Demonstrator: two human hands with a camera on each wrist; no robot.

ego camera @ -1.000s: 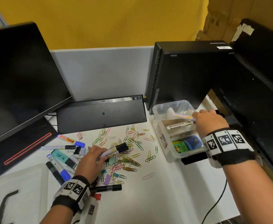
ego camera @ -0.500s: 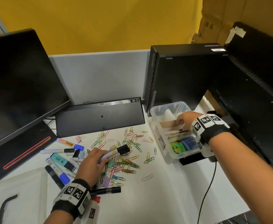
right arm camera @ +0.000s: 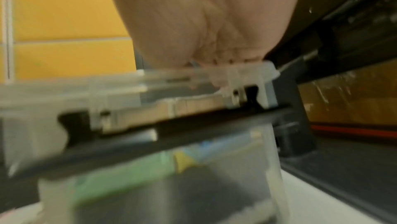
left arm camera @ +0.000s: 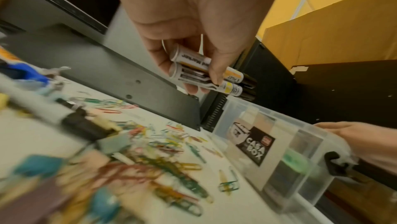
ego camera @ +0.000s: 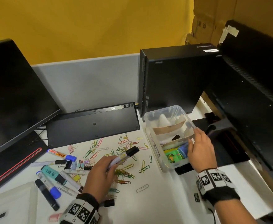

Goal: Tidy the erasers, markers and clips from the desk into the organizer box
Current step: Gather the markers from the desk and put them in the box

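Left hand (left arm camera: 193, 24) grip curled round two Pilot markers (left arm camera: 206, 73), right hand (ego camera: 198, 147) loosely open over "CASA BOX" organizer (left arm camera: 253, 146)

The head camera looks steeply down on the desk and both hands. The left wrist view sits close behind the left hand (left arm camera: 193, 29), facing the organizer box (left arm camera: 279, 142). The right wrist view (badly blurred) presses nearly against that same box (right arm camera: 150, 102).
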